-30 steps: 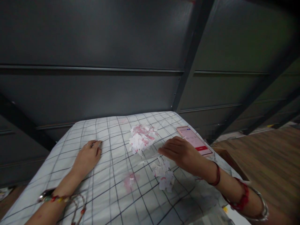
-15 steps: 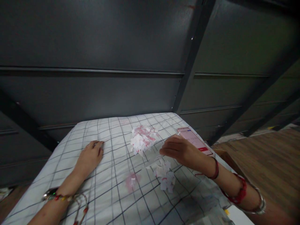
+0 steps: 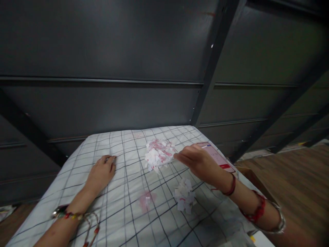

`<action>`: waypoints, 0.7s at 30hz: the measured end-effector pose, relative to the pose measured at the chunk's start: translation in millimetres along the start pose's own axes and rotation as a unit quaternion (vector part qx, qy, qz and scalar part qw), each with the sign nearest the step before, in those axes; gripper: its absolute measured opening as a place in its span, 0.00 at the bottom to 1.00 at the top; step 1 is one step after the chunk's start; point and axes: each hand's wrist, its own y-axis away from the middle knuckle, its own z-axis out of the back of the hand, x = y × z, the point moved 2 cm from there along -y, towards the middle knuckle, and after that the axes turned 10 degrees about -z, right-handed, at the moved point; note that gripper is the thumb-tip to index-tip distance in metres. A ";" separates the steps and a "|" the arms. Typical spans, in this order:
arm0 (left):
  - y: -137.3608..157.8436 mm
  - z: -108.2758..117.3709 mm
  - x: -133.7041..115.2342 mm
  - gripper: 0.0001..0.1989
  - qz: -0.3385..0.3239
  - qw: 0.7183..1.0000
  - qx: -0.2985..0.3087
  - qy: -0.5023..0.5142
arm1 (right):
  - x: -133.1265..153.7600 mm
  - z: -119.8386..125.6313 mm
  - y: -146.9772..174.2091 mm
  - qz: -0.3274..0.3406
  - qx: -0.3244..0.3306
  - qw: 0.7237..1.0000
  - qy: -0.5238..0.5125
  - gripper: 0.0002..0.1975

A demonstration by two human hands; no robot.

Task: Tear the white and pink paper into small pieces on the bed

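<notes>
The camera sits on the person's head and looks forward and down over the checked cloth (image 3: 115, 212), near enough that the forearms (image 3: 80, 202) run in from the lower corners to the left hand (image 3: 101, 174) and right hand (image 3: 197, 163). Beyond, the dark wall (image 3: 102, 44) fills the upper half; the floor (image 3: 303, 171) shows at right.

Table-like surface, covered with a white cloth (image 3: 123, 216) in a dark check.
Bearing: one larger heap of paper scraps (image 3: 158, 156), white and pink, just left of the right fingers (image 3: 184, 155); one smaller heap (image 3: 184, 197), mostly white, on the wearer's side of them; one phone (image 3: 219, 158), screen lit, to their right, partly covered; one pink patch (image 3: 146, 201), nearer the wearer, between both hands' fingers; left hand (image 3: 101, 174), resting palm down.
</notes>
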 end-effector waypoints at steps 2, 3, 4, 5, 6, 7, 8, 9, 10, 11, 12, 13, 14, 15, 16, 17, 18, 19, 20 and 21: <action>0.4 0.7 0.1 0.20 0.000 1.000 -0.002 0.004 | 10.3 -5.5 -8.2 0.032 0.013 0.999 0.027 0.11; 0.7 1.1 0.0 0.20 0.001 1.000 -0.003 0.004 | 13.1 -6.1 -9.8 0.043 0.019 0.998 0.033 0.10; 1.0 1.5 -0.3 0.19 0.002 1.000 -0.003 0.003 | 14.5 -5.2 -9.6 0.053 0.027 0.998 0.036 0.09; 1.3 1.9 -0.7 0.19 0.002 1.000 0.000 0.001 | 14.5 -2.7 -8.0 0.059 0.032 0.997 0.035 0.09; 1.6 2.3 -1.2 0.19 0.003 1.000 0.003 -0.002 | 13.7 1.1 -5.2 0.064 0.033 0.997 0.029 0.09; 1.8 2.8 -1.8 0.19 0.005 1.000 0.005 -0.005 | 12.1 5.3 -1.9 0.059 0.037 0.997 0.026 0.09; 2.0 3.3 -2.3 0.19 0.008 1.000 0.006 -0.007 | 10.6 9.8 1.5 0.062 0.036 0.997 0.016 0.09; 2.2 3.9 -2.8 0.19 0.010 1.000 0.006 -0.008 | 8.9 13.7 4.3 0.055 0.031 0.998 0.010 0.09; 2.2 4.4 -3.2 0.18 0.011 1.000 0.005 -0.008 | 7.7 16.2 6.1 0.046 0.029 0.998 0.010 0.08; 2.2 4.8 -3.4 0.18 0.011 1.000 0.004 -0.007 | 7.3 17.4 6.8 0.042 0.022 0.999 0.010 0.09; 2.1 5.0 -3.4 0.18 0.010 1.000 0.005 -0.006 | 7.7 17.1 6.3 0.038 0.011 0.999 0.014 0.09; 2.0 4.9 -3.3 0.18 0.008 1.000 0.007 -0.004 | 8.9 15.2 4.8 0.035 0.000 0.999 0.023 0.09; 2.0 4.5 -2.9 0.19 0.006 1.000 0.009 -0.002 | 10.8 11.9 2.5 0.037 -0.002 0.999 0.034 0.09; 1.9 4.0 -2.4 0.19 0.005 1.000 0.009 0.001 | 13.2 8.1 -0.3 0.041 -0.003 0.998 0.041 0.09; 2.0 3.4 -1.8 0.19 0.004 1.000 0.008 0.005 | 15.6 4.3 -3.0 0.042 -0.004 0.998 0.048 0.09; 2.0 2.8 -1.2 0.19 0.004 1.000 0.004 0.010 | 18.0 0.8 -5.2 0.045 -0.001 0.997 0.055 0.09; 2.1 2.4 -0.7 0.19 0.005 1.000 -0.002 0.015 | 19.9 -1.7 -6.6 0.048 0.003 0.997 0.058 0.09; 2.2 2.0 -0.4 0.19 0.004 1.000 -0.008 0.019 | 21.2 -3.0 -7.0 0.052 0.007 0.997 0.059 0.09; 2.3 1.8 -0.3 0.19 0.004 1.000 -0.012 0.021 | 22.0 -2.9 -6.3 0.057 0.012 0.997 0.057 0.08; 2.4 1.8 -0.3 0.19 0.004 1.000 -0.014 0.022 | 22.2 -1.3 -4.7 0.064 0.017 0.996 0.052 0.08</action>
